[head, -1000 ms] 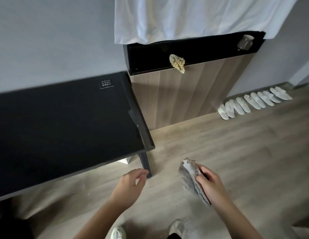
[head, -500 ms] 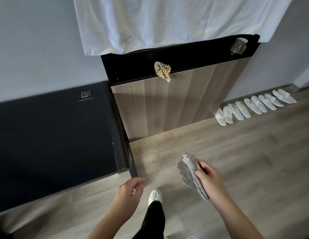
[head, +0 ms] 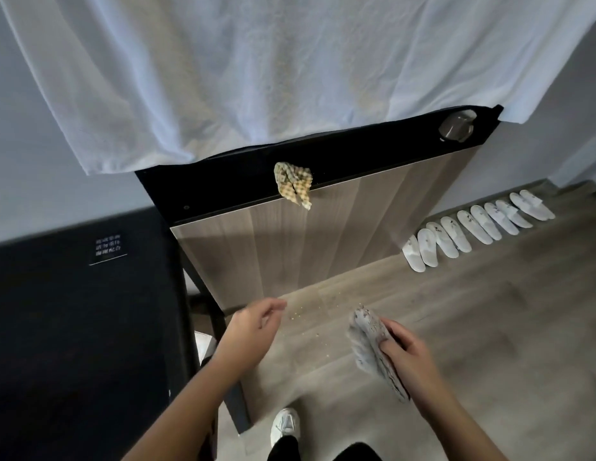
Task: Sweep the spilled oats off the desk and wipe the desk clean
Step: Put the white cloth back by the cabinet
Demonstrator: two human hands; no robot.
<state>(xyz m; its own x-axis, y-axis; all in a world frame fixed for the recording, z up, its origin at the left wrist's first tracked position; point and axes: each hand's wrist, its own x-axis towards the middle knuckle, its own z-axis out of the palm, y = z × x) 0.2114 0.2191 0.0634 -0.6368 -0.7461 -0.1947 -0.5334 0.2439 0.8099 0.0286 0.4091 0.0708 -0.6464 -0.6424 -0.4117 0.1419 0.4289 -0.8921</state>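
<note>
Head view: right grip (head: 401,356) curls round a grey rag (head: 366,331); left grip (head: 253,331) hangs loose, holding nothing; oats (head: 294,316) lie scattered on the floor (head: 489,311) between them, beside the black surface (head: 74,327)

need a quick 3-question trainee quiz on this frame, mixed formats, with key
1. True or false: the left hand grips the grey cloth.
2. Where do loose flakes lie? A: on the floor between the hands. B: on the slippers. C: on the white sheet.
3. What hangs over the front edge of the black cabinet top?
Key: 1 false, the right hand grips it and the left holds nothing. 2 A. 3 the checked cloth.
</note>
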